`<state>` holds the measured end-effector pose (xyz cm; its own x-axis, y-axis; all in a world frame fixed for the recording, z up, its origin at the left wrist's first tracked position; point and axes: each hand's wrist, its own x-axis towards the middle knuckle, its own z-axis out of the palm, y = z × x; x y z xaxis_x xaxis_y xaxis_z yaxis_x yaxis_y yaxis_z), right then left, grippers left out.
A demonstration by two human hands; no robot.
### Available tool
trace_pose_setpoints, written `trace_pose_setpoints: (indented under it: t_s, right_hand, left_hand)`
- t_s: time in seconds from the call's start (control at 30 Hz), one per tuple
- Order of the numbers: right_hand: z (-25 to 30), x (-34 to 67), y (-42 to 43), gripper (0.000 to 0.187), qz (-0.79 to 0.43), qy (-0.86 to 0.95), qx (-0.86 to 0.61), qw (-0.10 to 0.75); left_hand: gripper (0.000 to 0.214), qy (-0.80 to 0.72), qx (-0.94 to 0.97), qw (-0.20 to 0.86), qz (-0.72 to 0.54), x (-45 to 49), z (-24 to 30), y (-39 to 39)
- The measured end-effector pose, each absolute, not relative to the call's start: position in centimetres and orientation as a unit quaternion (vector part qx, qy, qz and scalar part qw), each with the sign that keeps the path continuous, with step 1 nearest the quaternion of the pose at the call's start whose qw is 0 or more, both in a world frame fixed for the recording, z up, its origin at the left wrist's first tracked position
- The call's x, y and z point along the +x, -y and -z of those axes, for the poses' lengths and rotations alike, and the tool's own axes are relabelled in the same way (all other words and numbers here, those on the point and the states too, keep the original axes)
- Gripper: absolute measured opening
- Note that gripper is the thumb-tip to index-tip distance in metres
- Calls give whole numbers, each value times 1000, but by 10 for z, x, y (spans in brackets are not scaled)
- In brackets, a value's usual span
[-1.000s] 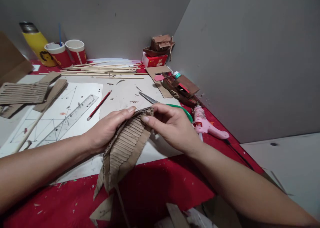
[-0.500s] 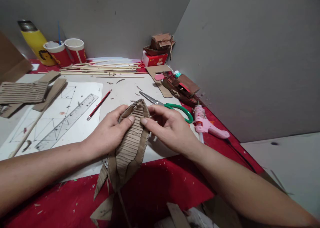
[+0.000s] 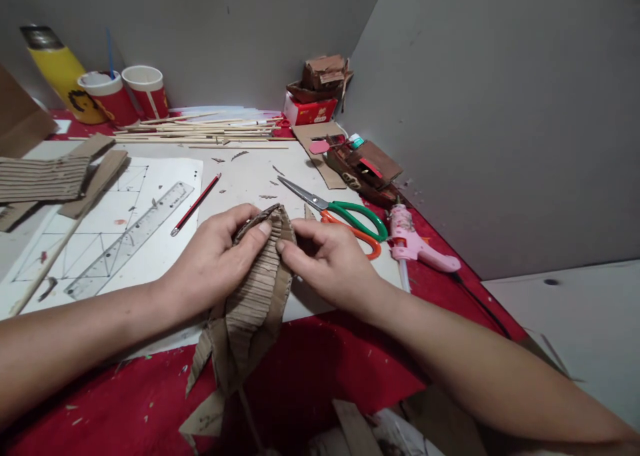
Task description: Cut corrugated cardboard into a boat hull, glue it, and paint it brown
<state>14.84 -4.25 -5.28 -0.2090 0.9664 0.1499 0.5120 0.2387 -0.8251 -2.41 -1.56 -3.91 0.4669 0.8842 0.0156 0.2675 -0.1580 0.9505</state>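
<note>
A small boat-shaped cardboard piece, lined with a ridged corrugated strip, is held between both hands near the table's front. My left hand grips its left wall, the thumb pressed on the ridged strip inside. On the opposite wall, my right hand pinches the edge between thumb and fingers close to the pointed far tip. Some of the right fingertips are hidden behind the wall. Just beyond the right hand lie scissors with one green and one orange handle.
A pink glue gun and a brown model boat lie at right. Wooden sticks, red cups and a yellow bottle stand behind. A ruler, a pencil and corrugated cardboard occupy the left.
The view has shifted slightly. My right hand has moved a little left and down, and the scissors' orange handle now shows beside it. Both hands keep their hold on the cardboard piece.
</note>
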Motion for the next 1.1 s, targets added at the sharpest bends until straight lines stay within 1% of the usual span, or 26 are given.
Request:
trace_pose_setpoints:
  t_s: [0.07, 0.2, 0.37, 0.47, 0.57, 0.67, 0.73, 0.93, 1.03, 1.1]
  right_hand:
    - [54, 147, 43, 16, -324, 713, -517, 345]
    - [55, 147, 45, 18, -295, 737, -504, 341]
    - [55, 147, 45, 19, -258, 759, -495, 335]
    - [53, 148, 45, 18, -273, 753, -503, 324]
    - [50, 148, 44, 12, -290, 720, -520, 358]
    - [50, 150, 44, 17, -252, 706, -519, 411]
    - [51, 151, 44, 17, -222, 717, -503, 428]
    - [51, 151, 48, 12, -168, 749, -482, 422]
    - [50, 149, 49, 12, -170, 745, -492, 417]
    - [50, 149, 47, 12, -186, 740, -497, 413]
  left_hand:
    - [19, -403, 708, 483, -321, -24, 37, 16]
    - [22, -401, 719, 469, -319, -25, 37, 16]
    - [20, -401, 746, 407, -342, -24, 42, 15]
    - [19, -402, 750, 394, -348, -24, 42, 15]
    - [20, -404, 745, 409, -338, -25, 42, 16]
    - [22, -401, 743, 425, -326, -24, 43, 18]
    - [23, -400, 745, 427, -321, -24, 43, 20]
    - [26, -403, 770, 395, -297, -23, 43, 25]
    - [26, -411, 783, 373, -283, -22, 42, 27]
    - [26, -419, 777, 384, -270, -22, 40, 27]
